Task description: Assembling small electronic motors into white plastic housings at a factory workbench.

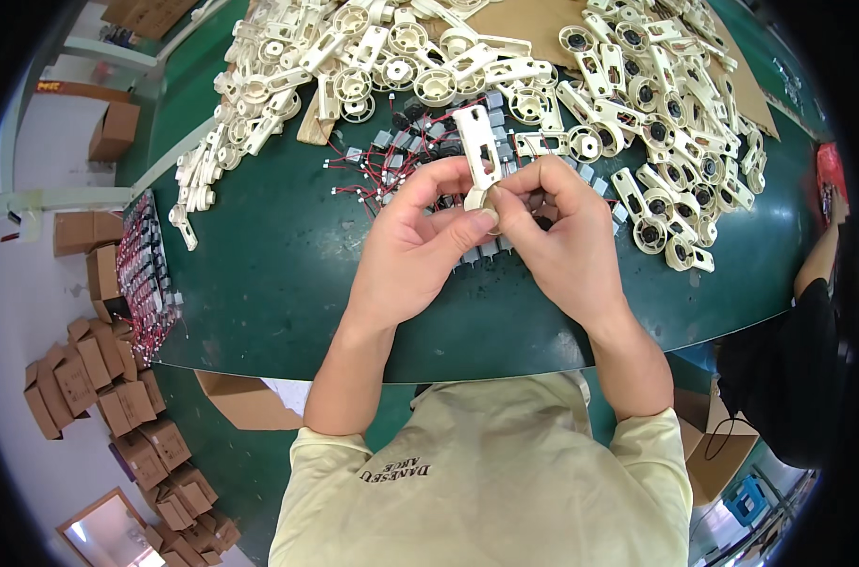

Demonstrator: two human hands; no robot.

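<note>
Both my hands hold one cream plastic housing (476, 142) above the green table. Its slotted, flat arm points away from me and up, while its round end is mostly hidden by my fingers. My left hand (420, 241) pinches it from the left, thumb on the near end. From the other side, my right hand (566, 241) grips the same end with thumb and curled fingers. Something dark shows beneath my right fingers, too covered to name. Behind my hands lies a pile of small grey motors (391, 156) with red wires and white connectors.
Loose cream housings (354, 83) heap at the far left. More housings with black round inserts (661, 132) lie at right, partly on cardboard. Bundled wired motors (148, 274) sit at the table's left edge. Cardboard boxes (99, 373) stand beyond. Another person's arm (816, 250) is at right.
</note>
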